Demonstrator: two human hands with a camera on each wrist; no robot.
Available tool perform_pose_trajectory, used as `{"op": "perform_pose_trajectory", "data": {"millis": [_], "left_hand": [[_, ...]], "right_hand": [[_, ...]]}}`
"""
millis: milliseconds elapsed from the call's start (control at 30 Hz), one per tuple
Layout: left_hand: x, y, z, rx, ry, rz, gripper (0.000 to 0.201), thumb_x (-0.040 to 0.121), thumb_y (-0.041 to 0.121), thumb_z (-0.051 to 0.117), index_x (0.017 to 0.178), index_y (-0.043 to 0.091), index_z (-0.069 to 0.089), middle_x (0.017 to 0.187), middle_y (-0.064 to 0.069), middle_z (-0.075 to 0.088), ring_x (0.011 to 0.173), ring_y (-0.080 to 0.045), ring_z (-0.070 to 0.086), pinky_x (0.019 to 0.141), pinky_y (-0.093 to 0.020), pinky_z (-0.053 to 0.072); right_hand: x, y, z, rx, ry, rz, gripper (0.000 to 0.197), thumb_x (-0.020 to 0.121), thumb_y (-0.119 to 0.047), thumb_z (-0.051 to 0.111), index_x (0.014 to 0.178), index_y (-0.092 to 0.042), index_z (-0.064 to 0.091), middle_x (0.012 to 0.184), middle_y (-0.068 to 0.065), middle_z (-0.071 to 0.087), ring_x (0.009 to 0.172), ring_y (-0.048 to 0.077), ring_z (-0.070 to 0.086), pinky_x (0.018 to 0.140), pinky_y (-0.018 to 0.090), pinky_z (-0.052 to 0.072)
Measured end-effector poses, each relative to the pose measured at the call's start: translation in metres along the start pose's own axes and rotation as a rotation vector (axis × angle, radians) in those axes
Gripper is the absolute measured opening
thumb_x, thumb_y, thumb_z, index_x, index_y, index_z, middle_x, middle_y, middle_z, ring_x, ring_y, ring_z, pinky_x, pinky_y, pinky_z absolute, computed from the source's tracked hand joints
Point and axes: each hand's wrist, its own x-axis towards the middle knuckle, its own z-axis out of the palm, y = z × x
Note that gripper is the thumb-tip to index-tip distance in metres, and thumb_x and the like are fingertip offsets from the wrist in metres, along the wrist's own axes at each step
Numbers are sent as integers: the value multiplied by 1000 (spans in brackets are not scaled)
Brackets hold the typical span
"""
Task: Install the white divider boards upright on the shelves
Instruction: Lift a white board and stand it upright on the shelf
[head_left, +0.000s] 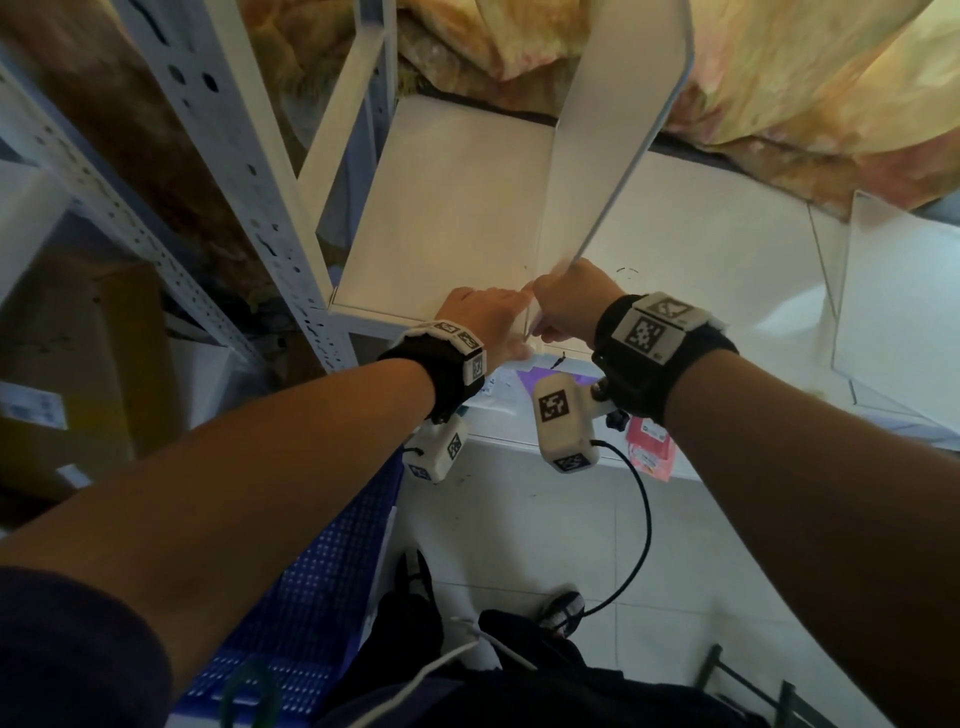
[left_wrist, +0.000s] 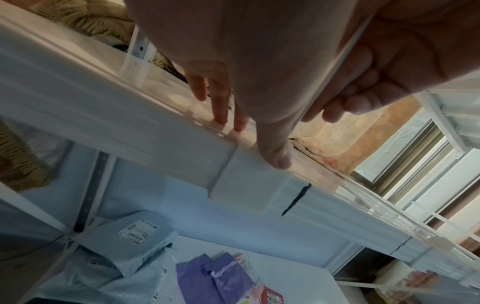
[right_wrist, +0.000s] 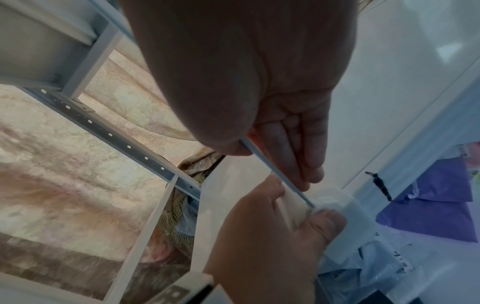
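A white divider board (head_left: 618, 130) stands upright on the white shelf (head_left: 441, 208), tilted back towards the curtain. My right hand (head_left: 550, 322) pinches its thin front edge (right_wrist: 270, 166) low down, near the shelf's front lip. My left hand (head_left: 506, 332) is just to the left. Its fingers (left_wrist: 221, 115) lie straight on the shelf top and its thumb (left_wrist: 275, 158) presses the front lip by a white clip (left_wrist: 241, 181). In the right wrist view the thumb (right_wrist: 327, 224) sits against that clip (right_wrist: 335, 200) at the board's bottom corner.
A second white divider (head_left: 893, 312) stands on the shelf to the right. A perforated steel post (head_left: 234, 171) rises at the left, with a cardboard box (head_left: 78, 364) beyond it. Below are a blue basket (head_left: 311, 582) and purple parcels (left_wrist: 215, 281). A curtain hangs behind.
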Motion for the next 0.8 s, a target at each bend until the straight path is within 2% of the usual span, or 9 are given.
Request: {"op": "perform_pose_trajectory", "data": {"millis": [67, 167, 267, 300, 433, 500, 600, 733, 800], "left_hand": [[0, 0, -2, -13, -32, -16, 67, 84, 47, 62, 141, 24, 36, 128, 1, 59, 118, -23, 56, 110, -45, 28], [1, -1, -4, -29, -73, -32, 58, 84, 46, 62, 134, 25, 44, 128, 2, 59, 120, -21, 54, 113, -45, 21], [1, 0, -5, -34, -86, -37, 54, 84, 44, 61, 132, 24, 46, 128, 2, 58, 120, -22, 54, 113, -45, 20], [0, 0, -4, -37, -85, -37, 56, 85, 43, 61, 134, 24, 44, 128, 1, 58, 120, -22, 54, 113, -45, 20], [0, 1, -3, -41, -72, -41, 57, 85, 44, 61, 136, 25, 42, 124, 2, 61, 117, -22, 56, 113, -46, 21], [1, 1, -2, -49, -81, -46, 57, 84, 43, 62, 135, 27, 42, 121, 4, 62, 115, -21, 57, 113, -46, 21], [2, 1, -1, -46, -84, -57, 58, 83, 45, 62, 135, 28, 42, 120, 4, 63, 116, -21, 57, 113, -46, 22], [3, 2, 0, -50, -64, -63, 54, 83, 43, 63, 131, 28, 43, 115, 5, 65, 112, -21, 59, 111, -45, 23], [3, 3, 0, -53, -70, -65, 60, 83, 41, 63, 136, 27, 38, 116, 3, 65, 113, -22, 58, 111, -45, 22]], "right_hand": [[-1, 1, 2, 88, 35, 32, 33, 93, -22, 60, 119, -3, 57, 113, 10, 66, 108, 25, 60, 90, 30, 49], [-2, -2, 0, 120, 36, 62, 35, 94, -20, 59, 124, -2, 56, 114, 11, 65, 109, 25, 59, 91, 31, 49], [6, -6, 0, 109, -23, 112, 26, 94, -12, 54, 117, 0, 61, 89, 6, 63, 80, 18, 62, 77, 28, 52], [7, -7, 0, 136, -27, 128, 26, 94, -11, 54, 116, 1, 61, 87, 6, 61, 78, 18, 61, 75, 27, 52], [3, -5, 1, 254, 24, 165, 34, 93, -19, 61, 122, -2, 57, 117, 15, 60, 110, 28, 57, 91, 32, 48], [4, -6, 2, 299, 14, 186, 30, 93, -18, 58, 119, -1, 59, 113, 16, 63, 101, 26, 63, 87, 33, 53], [7, -10, 1, 414, 34, 248, 24, 96, -12, 51, 114, 0, 62, 90, 8, 66, 78, 17, 67, 72, 26, 56], [8, -6, 3, 556, 87, 265, 26, 91, -16, 51, 106, 1, 65, 93, 15, 69, 68, 19, 66, 63, 29, 58], [7, -4, 4, 570, 71, 295, 24, 93, -18, 49, 101, -2, 65, 85, 9, 72, 65, 17, 68, 61, 28, 59]]}}
